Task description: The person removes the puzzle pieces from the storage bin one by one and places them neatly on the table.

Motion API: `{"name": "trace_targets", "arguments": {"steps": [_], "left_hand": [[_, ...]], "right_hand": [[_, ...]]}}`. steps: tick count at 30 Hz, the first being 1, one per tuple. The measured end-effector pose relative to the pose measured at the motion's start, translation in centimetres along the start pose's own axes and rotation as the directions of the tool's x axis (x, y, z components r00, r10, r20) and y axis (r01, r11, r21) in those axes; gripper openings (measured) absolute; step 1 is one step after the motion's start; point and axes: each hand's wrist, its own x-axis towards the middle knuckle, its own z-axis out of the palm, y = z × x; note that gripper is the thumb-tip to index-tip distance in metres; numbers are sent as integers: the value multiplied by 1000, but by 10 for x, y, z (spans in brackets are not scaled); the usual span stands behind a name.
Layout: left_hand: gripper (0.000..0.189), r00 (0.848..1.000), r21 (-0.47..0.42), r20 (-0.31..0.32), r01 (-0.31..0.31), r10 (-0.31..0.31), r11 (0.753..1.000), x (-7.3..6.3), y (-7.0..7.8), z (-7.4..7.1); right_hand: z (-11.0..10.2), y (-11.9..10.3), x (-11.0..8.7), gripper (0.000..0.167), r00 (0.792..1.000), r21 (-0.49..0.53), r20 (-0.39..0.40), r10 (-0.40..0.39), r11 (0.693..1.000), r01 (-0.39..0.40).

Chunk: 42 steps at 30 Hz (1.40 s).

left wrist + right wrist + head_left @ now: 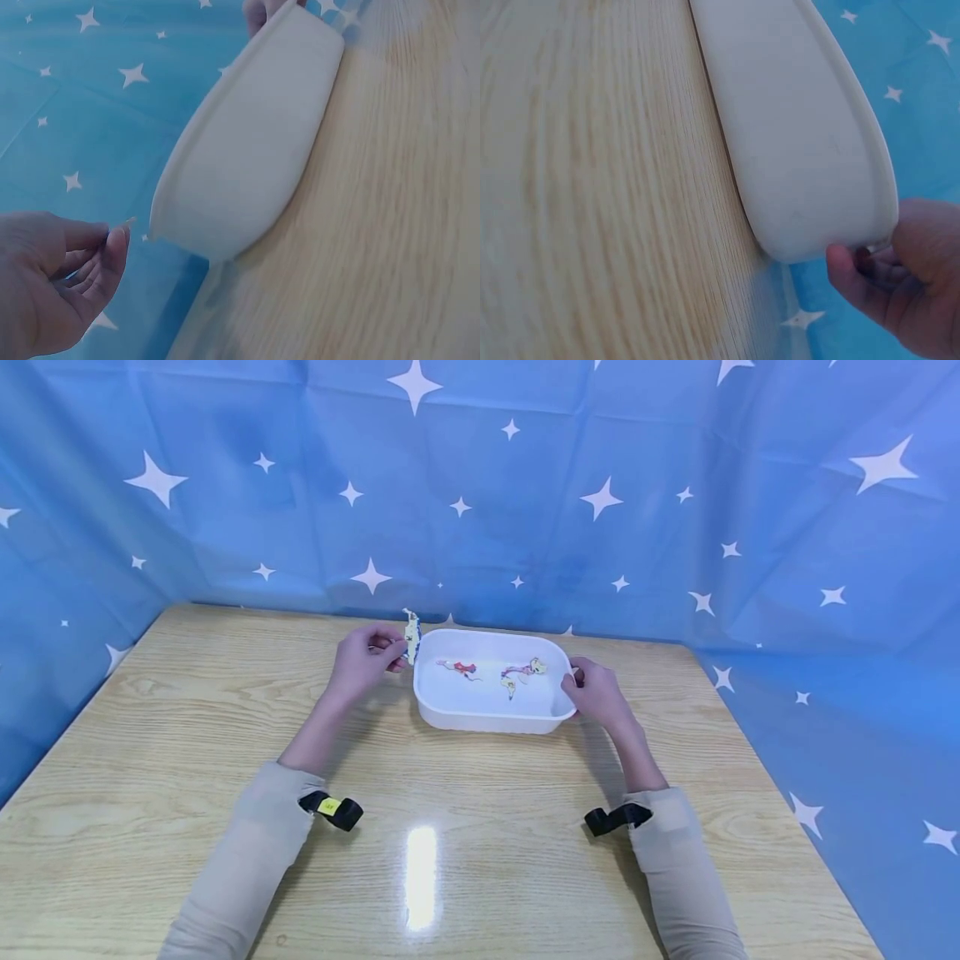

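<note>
A white oval plastic tub (487,723) sits on the table toward its far edge. Two small flat coloured cutouts lie inside on its bottom, one red and pale (464,669), the other yellow and pink (534,667). Beside the tub's left end, my left hand (366,658) pinches a yellow and blue flat cutout (412,638) upright between thumb and fingers; only its thin edge (130,223) shows in the left wrist view. My right hand (597,692) grips the tub's right end at the rim, thumb on top and fingers (845,270) below.
The wooden table (480,827) reaches from the near side to a blue curtain (517,527) with white stars, which hangs along the back and both sides. Black straps (345,814) with small devices circle both sleeved forearms.
</note>
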Motion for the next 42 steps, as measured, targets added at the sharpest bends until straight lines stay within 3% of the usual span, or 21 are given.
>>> {"name": "trace_targets", "arguments": {"steps": [7, 16, 25, 33, 42], "left_hand": [[21, 999, 49, -25, 31, -30, 998, 1, -13, -14], [21, 994, 216, 13, 105, -111, 971, 2, -30, -27], [23, 975, 237, 61, 196, -216, 951, 1, -36, -30], [23, 975, 308, 85, 170, -205, 936, 1, -41, -35], [27, 966, 333, 125, 173, -225, 927, 1, -35, -37]], "right_hand": [[0, 0, 1, 41, 1000, -23, -4, -1, 1000, 1], [0, -1, 0, 41, 1000, 4, -4, -20, 1000, 20], [-1, -2, -1, 41, 1000, -13, 2, -8, 1000, 8], [0, -1, 0, 41, 1000, -14, -1, -13, 1000, 12], [-1, -1, 0, 42, 1000, -34, 1, -12, 999, 12]]}}
